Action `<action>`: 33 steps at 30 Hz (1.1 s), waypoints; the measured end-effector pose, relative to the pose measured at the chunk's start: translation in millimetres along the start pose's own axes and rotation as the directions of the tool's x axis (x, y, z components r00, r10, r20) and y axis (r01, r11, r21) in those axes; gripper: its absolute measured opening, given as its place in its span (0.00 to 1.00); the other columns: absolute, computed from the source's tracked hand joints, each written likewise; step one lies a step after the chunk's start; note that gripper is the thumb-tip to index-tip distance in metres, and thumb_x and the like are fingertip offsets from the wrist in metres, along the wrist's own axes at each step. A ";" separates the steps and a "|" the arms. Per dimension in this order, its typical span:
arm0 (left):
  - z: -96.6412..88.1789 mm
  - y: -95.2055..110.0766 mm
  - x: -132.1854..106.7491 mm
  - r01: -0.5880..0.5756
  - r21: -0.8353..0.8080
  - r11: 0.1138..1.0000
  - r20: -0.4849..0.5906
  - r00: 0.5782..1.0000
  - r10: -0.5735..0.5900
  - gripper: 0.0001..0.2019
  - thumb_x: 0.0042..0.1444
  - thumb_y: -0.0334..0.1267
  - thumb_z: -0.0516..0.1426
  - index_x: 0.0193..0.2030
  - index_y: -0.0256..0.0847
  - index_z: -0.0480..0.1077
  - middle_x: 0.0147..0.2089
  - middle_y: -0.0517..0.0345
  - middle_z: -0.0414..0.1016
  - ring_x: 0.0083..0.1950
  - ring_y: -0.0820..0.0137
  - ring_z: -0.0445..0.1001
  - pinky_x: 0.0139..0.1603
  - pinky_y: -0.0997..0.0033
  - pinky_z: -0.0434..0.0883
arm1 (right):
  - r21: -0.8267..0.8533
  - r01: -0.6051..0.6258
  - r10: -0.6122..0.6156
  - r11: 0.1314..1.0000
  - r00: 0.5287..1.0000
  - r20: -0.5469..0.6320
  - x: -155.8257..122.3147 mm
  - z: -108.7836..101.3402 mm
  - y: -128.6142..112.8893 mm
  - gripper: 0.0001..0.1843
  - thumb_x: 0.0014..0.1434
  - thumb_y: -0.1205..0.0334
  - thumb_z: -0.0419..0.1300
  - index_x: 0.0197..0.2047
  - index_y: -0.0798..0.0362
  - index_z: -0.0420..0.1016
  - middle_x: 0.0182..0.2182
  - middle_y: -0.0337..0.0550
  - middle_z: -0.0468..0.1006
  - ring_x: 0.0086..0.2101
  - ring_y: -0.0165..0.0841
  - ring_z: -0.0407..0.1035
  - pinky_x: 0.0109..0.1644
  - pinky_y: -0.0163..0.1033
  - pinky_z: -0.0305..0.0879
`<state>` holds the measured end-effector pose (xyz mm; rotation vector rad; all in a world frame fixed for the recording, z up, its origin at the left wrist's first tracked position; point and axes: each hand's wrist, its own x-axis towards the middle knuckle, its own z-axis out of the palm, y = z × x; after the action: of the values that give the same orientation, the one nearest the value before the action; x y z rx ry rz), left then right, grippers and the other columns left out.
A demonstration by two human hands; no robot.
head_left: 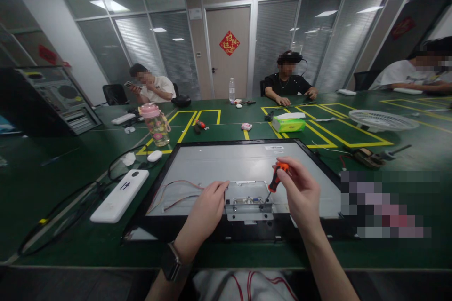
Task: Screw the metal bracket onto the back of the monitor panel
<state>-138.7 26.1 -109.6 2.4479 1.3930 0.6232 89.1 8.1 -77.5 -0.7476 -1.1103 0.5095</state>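
A screwdriver [278, 175] with an orange and black handle is in my right hand [302, 193], held between thumb and fingers. Its shaft slants down to the right end of a metal bracket [247, 190] with video ports along its front. My left hand [207, 209] has its fingers closed at the bracket's left edge; the fingertips are partly hidden. The bracket sits on the back of a flat display panel [212, 162] with a black frame, which lies on the green table [116, 256]. Thin cables [178, 186] run across the panel, left of my left hand.
A white power bank [120, 196] and black cables [60, 225] lie left of the panel. Beyond stand a pink-lidded bottle [155, 124] and a green tissue pack [288, 123]. At right are a power tool [367, 156] and a white round grille [383, 120]. Several people sit around the table.
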 end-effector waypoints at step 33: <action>2.8 -2.6 -1.2 -0.020 -0.007 1.000 -0.039 0.999 0.020 0.22 0.65 0.26 0.45 0.63 0.38 0.66 0.58 0.47 0.72 0.58 0.62 0.72 0.63 0.58 0.68 | -0.027 -0.051 0.050 0.998 0.998 -0.025 -3.4 -0.5 -0.8 0.10 0.62 0.58 0.64 0.47 0.46 0.81 0.41 0.44 0.80 0.40 0.37 0.75 0.46 0.44 0.71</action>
<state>-139.8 26.4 -113.4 2.4590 1.3796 0.6826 88.3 5.1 -79.1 -0.8060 -1.0795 0.5270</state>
